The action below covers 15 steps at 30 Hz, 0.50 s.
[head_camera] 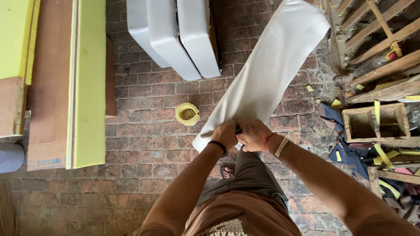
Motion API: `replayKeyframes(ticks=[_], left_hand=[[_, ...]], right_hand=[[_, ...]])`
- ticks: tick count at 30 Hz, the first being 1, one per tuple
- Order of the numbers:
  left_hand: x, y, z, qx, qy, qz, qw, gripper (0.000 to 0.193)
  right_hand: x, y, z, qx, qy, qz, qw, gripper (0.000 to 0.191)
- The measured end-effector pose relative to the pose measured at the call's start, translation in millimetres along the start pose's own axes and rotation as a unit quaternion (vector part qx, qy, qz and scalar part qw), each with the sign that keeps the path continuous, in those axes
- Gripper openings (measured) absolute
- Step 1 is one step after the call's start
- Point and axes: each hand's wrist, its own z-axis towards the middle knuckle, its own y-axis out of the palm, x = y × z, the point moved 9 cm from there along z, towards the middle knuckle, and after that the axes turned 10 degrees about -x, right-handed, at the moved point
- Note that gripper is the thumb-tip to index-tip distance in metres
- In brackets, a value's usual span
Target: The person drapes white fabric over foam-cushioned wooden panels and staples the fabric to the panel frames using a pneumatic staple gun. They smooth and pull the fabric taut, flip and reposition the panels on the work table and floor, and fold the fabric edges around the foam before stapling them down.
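A long white upholstered cushion panel (271,70) slants from upper right down to my hands over the brick floor. My left hand (225,133) grips its near end, fingers curled over the edge. My right hand (253,135) presses against the same end beside it, closed on the white cover; a small dark object shows between the two hands, too hidden to identify.
Three white cushions (175,35) lean at the top centre. A yellow tape roll (187,113) lies on the bricks. Yellow foam on boards (87,83) stands at left. Wooden frames and scraps (376,87) crowd the right side.
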Motion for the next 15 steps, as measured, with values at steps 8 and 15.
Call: replayKeyframes(ticks=[8, 15], left_hand=[[25.7, -9.0, 1.2, -0.079, -0.073, 0.055, 0.993, 0.025], [52.4, -23.5, -15.6, -0.072, -0.077, -0.143, 0.984, 0.027]], right_hand=[[4.3, -35.4, -31.2, -0.045, -0.054, -0.007, 0.998, 0.069], [25.8, -43.4, -59.2, -0.068, -0.008, -0.03, 0.997, 0.058]])
